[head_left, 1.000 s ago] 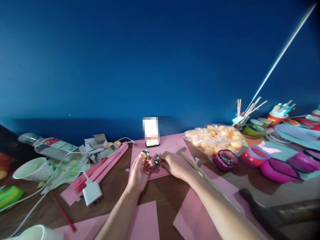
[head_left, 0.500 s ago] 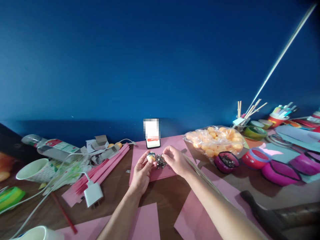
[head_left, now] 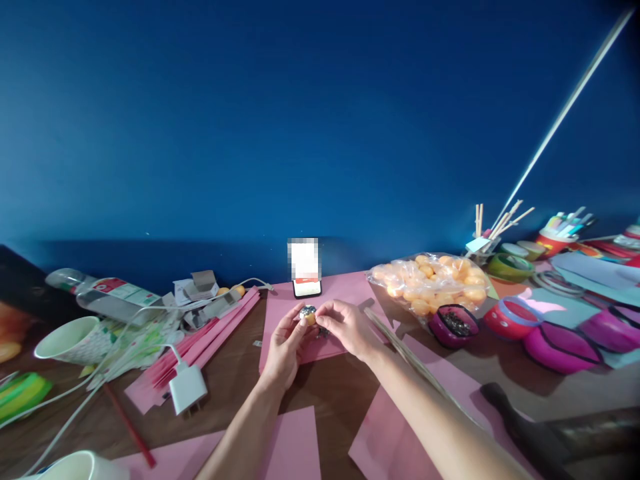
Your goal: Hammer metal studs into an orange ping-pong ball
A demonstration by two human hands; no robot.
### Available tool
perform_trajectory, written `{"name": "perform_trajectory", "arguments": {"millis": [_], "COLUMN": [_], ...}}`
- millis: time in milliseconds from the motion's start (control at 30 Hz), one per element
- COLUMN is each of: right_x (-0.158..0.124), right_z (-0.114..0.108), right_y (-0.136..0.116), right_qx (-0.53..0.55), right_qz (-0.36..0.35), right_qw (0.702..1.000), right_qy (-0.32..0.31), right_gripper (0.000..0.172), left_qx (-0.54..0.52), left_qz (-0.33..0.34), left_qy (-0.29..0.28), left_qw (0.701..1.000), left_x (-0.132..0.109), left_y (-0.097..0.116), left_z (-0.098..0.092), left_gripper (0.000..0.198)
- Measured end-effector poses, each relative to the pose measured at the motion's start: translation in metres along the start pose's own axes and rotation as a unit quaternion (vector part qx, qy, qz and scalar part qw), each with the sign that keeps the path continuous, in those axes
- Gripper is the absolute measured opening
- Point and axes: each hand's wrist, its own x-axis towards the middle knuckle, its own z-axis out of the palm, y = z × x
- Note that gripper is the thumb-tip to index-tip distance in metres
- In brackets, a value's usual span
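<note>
My left hand (head_left: 286, 347) pinches a small orange ball (head_left: 309, 315) whose top is covered with dark, shiny bits. At the ball's right side are the closed fingertips of my right hand (head_left: 349, 328); anything between them is too small to make out. Beneath my right fingers, a partly hidden pile of dark shiny pieces (head_left: 323, 331) lies on pink paper (head_left: 283, 303). Behind the hands stands a phone (head_left: 307, 287) with a lit screen.
To the right are a plastic bag of orange balls (head_left: 430, 277), a purple bowl of dark pieces (head_left: 454, 325), more bowls and a hammer (head_left: 560, 427). A white charger (head_left: 187, 387), pink strips (head_left: 220, 333) and a bottle (head_left: 117, 297) lie left.
My right hand has moved left and slightly down from above the pile to the ball. The ball has shifted slightly right in my left hand, and the pile is now more covered.
</note>
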Motion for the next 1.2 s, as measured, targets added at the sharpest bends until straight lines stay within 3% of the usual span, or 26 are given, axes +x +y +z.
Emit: {"name": "perform_trajectory", "arguments": {"millis": [400,667,1200], "right_x": [0.000,0.001,-0.001], "right_z": [0.001,0.004,0.004], "right_y": [0.009,0.015,0.006], "right_qx": [-0.035,0.073,0.074], "right_qz": [-0.012,0.032,0.029], "right_qw": [0.999,0.997,0.997], "right_qy": [0.025,0.006,0.001], "right_gripper": [0.018,0.023,0.021], "left_qx": [0.022,0.037,0.045], "left_qz": [0.014,0.021,0.019], "left_qy": [-0.017,-0.024,-0.009], "left_qw": [1.000,0.999,0.999], "left_x": [-0.001,0.001,0.001], "left_y": [-0.001,-0.004,-0.004], "left_z": [-0.002,-0.003,-0.005], "left_gripper": [0.050,0.053,0.054]}}
